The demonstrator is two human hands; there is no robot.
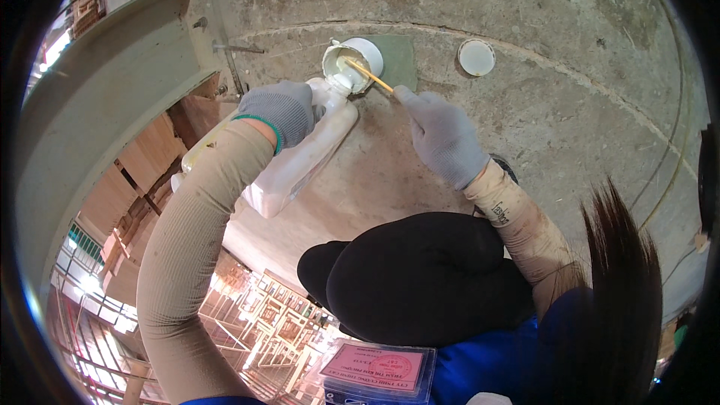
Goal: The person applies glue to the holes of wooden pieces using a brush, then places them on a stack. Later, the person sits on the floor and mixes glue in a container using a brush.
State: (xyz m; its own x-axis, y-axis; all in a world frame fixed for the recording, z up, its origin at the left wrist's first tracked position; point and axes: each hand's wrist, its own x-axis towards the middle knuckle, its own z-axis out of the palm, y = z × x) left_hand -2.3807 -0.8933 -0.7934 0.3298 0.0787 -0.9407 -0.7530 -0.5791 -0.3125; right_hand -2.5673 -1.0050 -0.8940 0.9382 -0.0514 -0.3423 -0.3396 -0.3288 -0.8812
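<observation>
My left hand (281,111), in a grey knit glove with a green cuff edge, is closed on a white plastic jug (311,151) near its neck. The jug lies tilted, and its mouth meets the opening of a small white tub (366,52), which looks tipped toward it. Creamy white stuff coats the tub's inside and rim. In my right hand (442,135), also gloved, a thin yellow stick (375,81) is held between thumb and fingers. Its far end reaches into the tub's opening. What that tip touches is hard to make out.
Beneath the tub lies a green sheet (401,61) on the concrete floor (555,7). A round white lid (476,58) rests to the right. A pale metal beam (97,82) rises on the left, with wooden boards (146,146) beside it. Behind my left hand stands another, yellowish container (204,142).
</observation>
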